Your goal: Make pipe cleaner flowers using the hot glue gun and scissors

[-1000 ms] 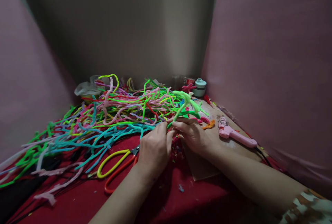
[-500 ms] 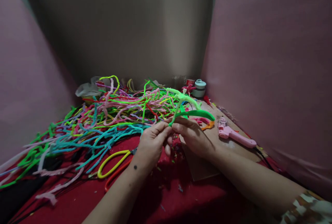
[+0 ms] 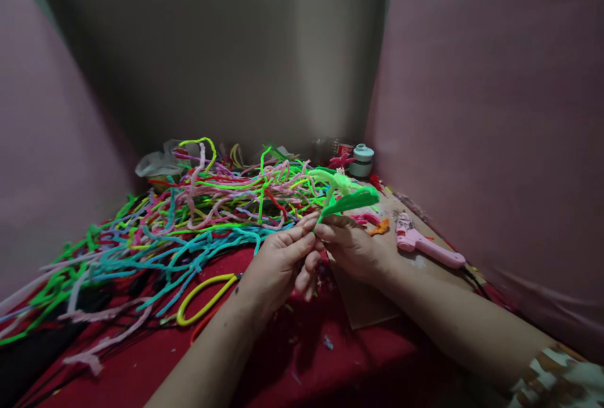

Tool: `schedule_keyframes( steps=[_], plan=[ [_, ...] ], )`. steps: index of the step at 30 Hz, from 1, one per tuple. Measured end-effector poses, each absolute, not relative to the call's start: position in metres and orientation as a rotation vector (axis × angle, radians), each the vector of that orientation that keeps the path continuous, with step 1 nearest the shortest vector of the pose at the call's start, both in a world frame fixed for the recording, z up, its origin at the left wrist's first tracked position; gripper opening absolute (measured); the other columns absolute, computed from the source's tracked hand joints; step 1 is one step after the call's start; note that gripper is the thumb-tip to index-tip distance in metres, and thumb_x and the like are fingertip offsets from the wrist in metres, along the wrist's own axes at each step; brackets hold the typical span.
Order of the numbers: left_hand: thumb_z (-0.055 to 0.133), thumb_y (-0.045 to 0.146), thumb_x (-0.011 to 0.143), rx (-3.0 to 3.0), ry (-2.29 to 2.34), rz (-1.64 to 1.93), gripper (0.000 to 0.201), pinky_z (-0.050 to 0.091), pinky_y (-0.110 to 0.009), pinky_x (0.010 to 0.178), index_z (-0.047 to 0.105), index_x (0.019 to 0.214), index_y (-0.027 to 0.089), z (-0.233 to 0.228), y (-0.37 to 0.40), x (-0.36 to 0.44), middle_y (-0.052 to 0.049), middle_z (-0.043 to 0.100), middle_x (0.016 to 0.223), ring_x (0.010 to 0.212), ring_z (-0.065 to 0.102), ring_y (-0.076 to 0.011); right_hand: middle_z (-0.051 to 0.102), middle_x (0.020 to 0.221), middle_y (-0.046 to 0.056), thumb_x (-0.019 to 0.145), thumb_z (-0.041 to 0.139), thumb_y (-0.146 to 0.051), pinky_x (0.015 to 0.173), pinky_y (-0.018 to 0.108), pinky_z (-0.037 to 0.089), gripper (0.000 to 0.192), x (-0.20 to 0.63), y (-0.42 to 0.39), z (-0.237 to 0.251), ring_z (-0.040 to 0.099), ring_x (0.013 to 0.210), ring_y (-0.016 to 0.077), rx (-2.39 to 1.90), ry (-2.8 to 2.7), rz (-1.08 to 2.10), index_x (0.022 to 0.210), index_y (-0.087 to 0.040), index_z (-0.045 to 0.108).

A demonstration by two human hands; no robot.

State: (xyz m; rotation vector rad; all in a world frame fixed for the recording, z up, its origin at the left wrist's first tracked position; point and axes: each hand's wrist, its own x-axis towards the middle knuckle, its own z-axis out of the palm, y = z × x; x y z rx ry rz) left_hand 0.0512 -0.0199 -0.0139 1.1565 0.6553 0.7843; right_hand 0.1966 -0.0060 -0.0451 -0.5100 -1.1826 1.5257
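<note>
My left hand (image 3: 282, 262) and my right hand (image 3: 352, 245) meet over the red cloth (image 3: 292, 357), both pinching the stem of a green pipe-cleaner piece (image 3: 346, 194). Its looped leaf and lighter green branches stick up and to the right above my fingers. A big tangle of coloured pipe cleaners (image 3: 189, 213) lies to the left and behind my hands.
Yellow-and-orange handled scissors (image 3: 202, 298) lie left of my left wrist. A pink glue gun (image 3: 425, 245) rests on a cardboard sheet (image 3: 372, 307) at the right. A small pale round container (image 3: 362, 160) stands at the back. Pink walls close in on both sides.
My left hand has turned palm-up, fingers curling under the stem. The green piece has swung, its dark loop folding up and in towards the light branches.
</note>
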Motion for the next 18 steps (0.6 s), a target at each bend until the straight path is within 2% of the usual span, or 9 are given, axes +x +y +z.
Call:
schedule_keyframes(
  steps=[4,7,9,14,18],
  plan=[
    [0.054,0.031,0.081,1.641,1.035,1.041,0.017,0.036,-0.021,0.047,0.059,0.071,0.018,-0.019,-0.023,0.055,0.002,0.053,0.053,0.042,0.048,-0.0099,0.057,0.062,-0.001,0.076,0.067,-0.028,0.06,0.025,0.038,0.011,0.195,-0.004,-0.047,0.05,0.06,0.0111,-0.598,-1.155,1.442,0.072,-0.017,0.068],
    [0.06,0.025,0.076,1.923,1.235,1.236,0.006,0.034,-0.022,0.056,0.062,0.071,0.022,-0.029,-0.023,0.054,0.0,0.056,0.058,0.055,0.052,-0.0143,0.06,0.066,-0.001,0.076,0.067,-0.028,0.06,0.025,0.037,0.011,0.193,-0.004,-0.048,0.05,0.062,0.0107,-0.647,-1.181,1.398,0.076,-0.017,0.07],
    [0.058,0.021,0.075,2.008,1.262,1.249,0.006,0.033,-0.022,0.057,0.064,0.073,0.023,-0.033,-0.023,0.053,-0.002,0.058,0.062,0.058,0.052,-0.0156,0.061,0.068,-0.001,0.077,0.066,-0.028,0.06,0.025,0.037,0.012,0.192,-0.004,-0.049,0.051,0.063,0.0114,-0.668,-1.207,1.381,0.08,-0.017,0.07],
    [0.053,0.021,0.08,1.937,1.158,1.209,0.016,0.035,-0.021,0.054,0.062,0.067,0.023,-0.031,-0.02,0.05,0.002,0.055,0.053,0.047,0.048,-0.0119,0.062,0.07,-0.001,0.077,0.065,-0.026,0.065,0.028,0.04,0.018,0.193,-0.003,-0.051,0.053,0.064,0.0123,-0.595,-1.279,1.392,0.092,-0.019,0.071],
    [0.053,0.026,0.08,1.743,1.104,1.141,0.02,0.034,-0.02,0.044,0.058,0.061,0.02,-0.022,-0.02,0.05,0.005,0.05,0.047,0.037,0.047,-0.0096,0.06,0.069,-0.001,0.08,0.061,-0.026,0.066,0.028,0.042,0.01,0.196,-0.006,-0.046,0.053,0.065,0.0127,-0.609,-1.336,1.38,0.081,-0.02,0.069]
  ],
)
